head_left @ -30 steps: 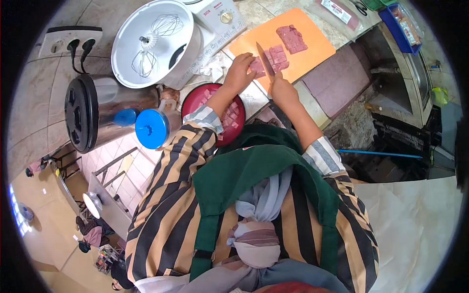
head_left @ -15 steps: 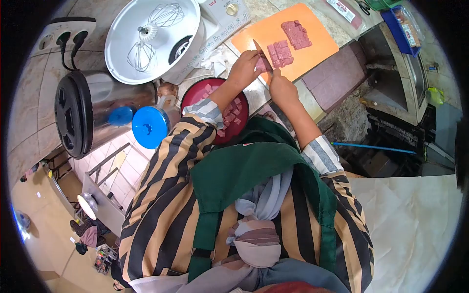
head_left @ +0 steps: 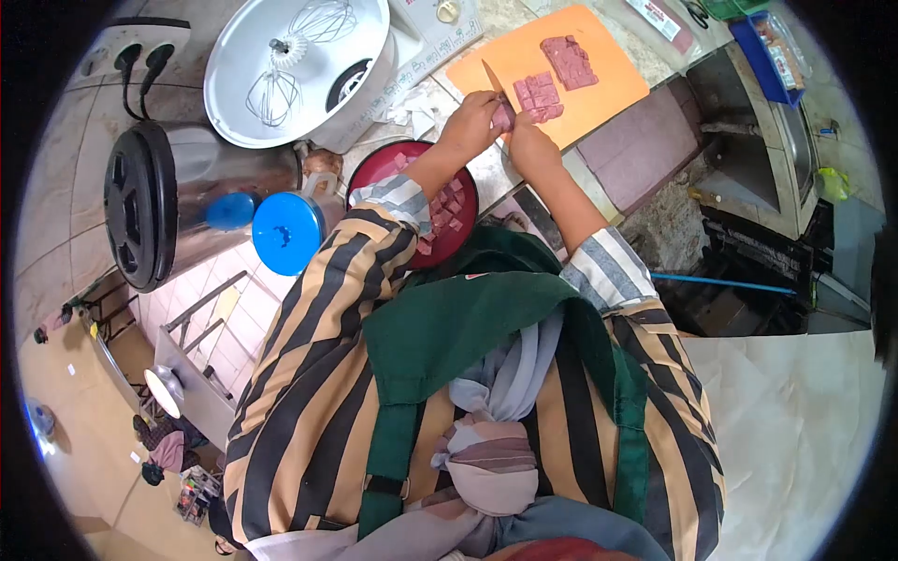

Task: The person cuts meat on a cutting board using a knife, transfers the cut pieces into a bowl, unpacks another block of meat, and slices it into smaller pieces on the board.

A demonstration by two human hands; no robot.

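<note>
My right hand (head_left: 534, 148) is wrapped round the handle of a knife (head_left: 493, 77), whose blade points away over the board. Beside it, my left hand (head_left: 471, 123) grips a piece of pink meat (head_left: 503, 116) close against the blade, at the near left edge of the orange cutting board (head_left: 599, 122). On the board lie a scored block of meat (head_left: 539, 96) and, farther back, a larger slab (head_left: 569, 63). Under my left forearm stands a dark red bowl (head_left: 374, 168) with several meat cubes (head_left: 449, 201) in it; the forearm hides part of it.
A white mixer tub (head_left: 220, 93) with wire whisks stands at the back left. Near it are a steel container with a black lid (head_left: 140, 206) and a blue-lidded jug (head_left: 286, 234). A packet (head_left: 662, 21) and a blue basket (head_left: 762, 56) lie at the far right.
Both hands have shifted slightly, the right one leftward, with the knife. The meat piece in my left hand now shows more of its face near the board's edge. The view has moved a little.
</note>
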